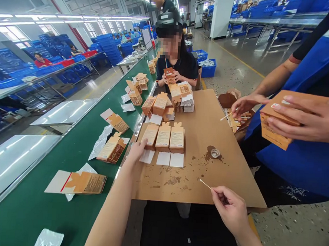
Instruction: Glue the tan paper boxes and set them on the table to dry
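Note:
Three small brown cardboard boxes stand in a row on the cardboard-covered table, their white flaps lying toward me. My left hand (137,151) is at the left side of the leftmost box (150,135), thumb against it and the other fingers partly hidden. Beside it stand the middle box (163,136) and the right box (177,137). Low on the right, my right hand (229,205) pinches a cotton swab (205,183), its tip pointing left over the table. A small clear dish (215,153) sits in a wet patch farther up.
On the left, a green conveyor belt (72,214) carries more open boxes and silvery pouches (48,239). Across the table (203,118) a co-worker holds a box (169,75) behind stacked cartons. At right, another person's hands hold a box (278,124) and a swab (225,116).

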Demonstrator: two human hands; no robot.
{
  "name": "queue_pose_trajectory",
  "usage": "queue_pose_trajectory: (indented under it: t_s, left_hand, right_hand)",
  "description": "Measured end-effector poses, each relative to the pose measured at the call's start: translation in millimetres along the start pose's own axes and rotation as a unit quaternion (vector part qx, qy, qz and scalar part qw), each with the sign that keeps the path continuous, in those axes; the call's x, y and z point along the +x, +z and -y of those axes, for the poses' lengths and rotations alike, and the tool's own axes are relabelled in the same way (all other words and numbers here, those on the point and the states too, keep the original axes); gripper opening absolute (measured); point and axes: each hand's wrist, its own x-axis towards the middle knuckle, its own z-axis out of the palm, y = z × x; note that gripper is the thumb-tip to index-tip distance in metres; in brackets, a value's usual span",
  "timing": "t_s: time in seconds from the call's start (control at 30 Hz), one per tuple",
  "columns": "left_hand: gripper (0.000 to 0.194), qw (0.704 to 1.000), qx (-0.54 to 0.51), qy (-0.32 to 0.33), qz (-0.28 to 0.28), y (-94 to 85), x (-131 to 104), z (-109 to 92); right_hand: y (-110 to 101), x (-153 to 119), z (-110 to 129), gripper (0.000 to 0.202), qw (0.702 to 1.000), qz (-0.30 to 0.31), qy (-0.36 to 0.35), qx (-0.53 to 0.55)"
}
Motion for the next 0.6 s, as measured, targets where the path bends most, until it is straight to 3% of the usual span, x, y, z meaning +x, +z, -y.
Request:
queue_pose_trajectory:
  t_s: [0.07,0.13,0.2,0.27,0.4,0.5,0.6]
  left_hand:
    - [0.059,0.999,-0.028,-0.033,-0.018,-20.7,-35,21]
    - [0.071,0.986,-0.150,-0.058,-0.032,-31.8,-75,39]
    - [0.080,0.950,-0.299,-0.086,-0.028,-28.0,-111,53]
    - [0.085,0.921,-0.374,-0.105,-0.013,-13.2,-137,60]
    - [0.080,0.936,-0.337,-0.099,0.023,14.1,-152,64]
    - [0.080,0.953,-0.289,-0.083,0.036,16.5,-148,68]
    - [0.082,0.960,-0.268,-0.073,0.033,12.9,-147,71]
  right_hand:
    - [-2,-1,1,0.033,1.000,-0.002,-0.009,0.002]
    - [-2,-1,5,0.032,1.000,0.012,-0.020,0.007]
    - [5,1,11,0.031,0.999,0.042,-0.033,0.008]
    - [20,3,16,0.030,0.995,0.083,-0.055,0.006]
    - [71,3,24,0.030,0.977,0.170,-0.128,-0.003]
    - [107,-1,24,0.035,0.963,0.214,-0.162,-0.037]
    - [123,-2,18,0.037,0.952,0.237,-0.177,-0.082]
